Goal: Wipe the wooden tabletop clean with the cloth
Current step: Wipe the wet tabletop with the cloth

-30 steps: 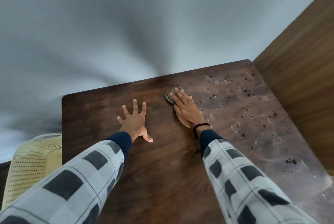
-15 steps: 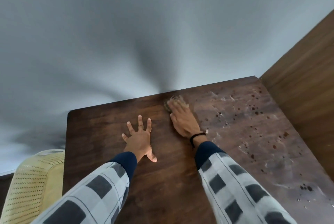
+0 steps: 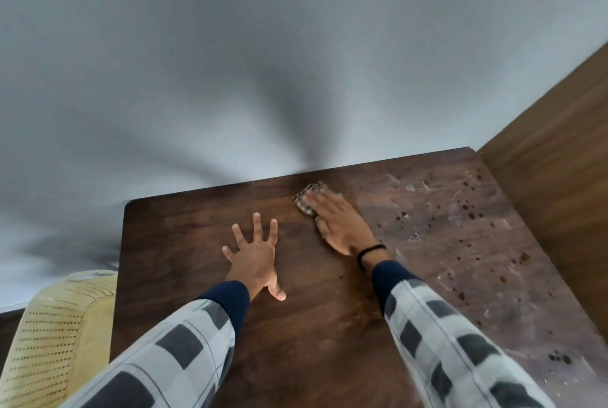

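Cloth: checked, on the wooden tabletop close to its far edge, mostly covered, so its long axis cannot be told.
Right hand: flat, fingers straight, pressing the cloth, pointing far-left; it has drawn slightly back from the far edge.
Left hand: splayed flat, unmoved.
Stains: on the right side.
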Tool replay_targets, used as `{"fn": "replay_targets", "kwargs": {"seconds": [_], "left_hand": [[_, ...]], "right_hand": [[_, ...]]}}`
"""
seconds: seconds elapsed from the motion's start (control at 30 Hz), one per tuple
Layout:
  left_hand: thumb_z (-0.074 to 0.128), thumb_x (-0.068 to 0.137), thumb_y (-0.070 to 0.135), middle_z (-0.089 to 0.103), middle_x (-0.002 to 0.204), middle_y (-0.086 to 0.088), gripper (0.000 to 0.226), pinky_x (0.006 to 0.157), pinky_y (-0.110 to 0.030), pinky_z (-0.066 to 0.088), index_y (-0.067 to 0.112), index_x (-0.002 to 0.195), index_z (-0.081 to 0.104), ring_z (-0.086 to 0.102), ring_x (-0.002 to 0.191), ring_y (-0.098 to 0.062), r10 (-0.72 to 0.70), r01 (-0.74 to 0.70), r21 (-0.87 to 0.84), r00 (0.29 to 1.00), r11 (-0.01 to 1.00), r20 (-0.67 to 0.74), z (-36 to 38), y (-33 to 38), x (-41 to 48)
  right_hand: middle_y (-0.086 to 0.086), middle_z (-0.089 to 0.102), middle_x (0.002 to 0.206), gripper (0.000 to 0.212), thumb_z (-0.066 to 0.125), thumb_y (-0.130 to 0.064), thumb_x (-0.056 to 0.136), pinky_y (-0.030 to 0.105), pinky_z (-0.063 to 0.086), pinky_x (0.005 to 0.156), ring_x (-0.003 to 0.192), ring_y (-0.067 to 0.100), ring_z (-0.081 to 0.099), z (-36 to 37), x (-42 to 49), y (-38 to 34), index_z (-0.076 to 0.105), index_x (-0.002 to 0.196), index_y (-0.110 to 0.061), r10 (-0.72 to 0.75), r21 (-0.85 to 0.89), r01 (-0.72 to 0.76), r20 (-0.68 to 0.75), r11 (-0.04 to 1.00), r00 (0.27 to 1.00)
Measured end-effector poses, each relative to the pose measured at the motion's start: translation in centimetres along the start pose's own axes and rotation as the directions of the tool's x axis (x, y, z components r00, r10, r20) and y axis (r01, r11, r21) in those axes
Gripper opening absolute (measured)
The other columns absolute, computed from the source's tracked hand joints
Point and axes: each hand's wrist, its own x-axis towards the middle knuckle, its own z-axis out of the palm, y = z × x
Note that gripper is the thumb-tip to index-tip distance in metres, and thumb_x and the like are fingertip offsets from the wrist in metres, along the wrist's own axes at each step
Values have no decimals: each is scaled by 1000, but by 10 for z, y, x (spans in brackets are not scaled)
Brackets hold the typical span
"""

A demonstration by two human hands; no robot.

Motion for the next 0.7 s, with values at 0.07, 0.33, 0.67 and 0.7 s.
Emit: {"fn": "replay_targets", "kwargs": {"seconds": [0.07,0.33,0.67,0.7], "left_hand": [[95,60,39,-50,149,-2,156,115,-72,4,32,150,-32,-31,141,-49,-4,4,-3,1000,1000,10,0,0,-1],[95,58,41,-48,151,-3,157,114,-73,6,31,151,-31,-31,141,-50,9,-9,6,1000,1000,-16,2,-2,2],[96,58,39,-49,150,-3,158,114,-73,5,32,151,-31,-32,140,-50,13,-13,-6,1000,1000,-4,4,-2,2],[96,57,40,-49,151,-3,158,114,-73,5,32,151,-31,-32,140,-50,13,-13,-3,1000,1000,-5,4,-2,3]], "right_hand": [[-8,14,170,59,36,-24,106,30,-8,124,156,10,3,-11,18,10,20,162,-28,174,37,-173,-49,984,983],[-11,15,169,60,35,-26,104,38,-2,128,156,11,4,8,-31,-16,19,162,-31,4,15,-4,1,1000,1000],[-9,17,169,65,36,-27,98,37,5,128,157,12,6,22,-76,-30,20,162,-30,83,53,-81,-48,995,995],[-11,18,169,67,36,-28,96,37,6,127,157,12,8,22,-94,-26,21,161,-31,-4,27,4,-20,1000,1000]]}}
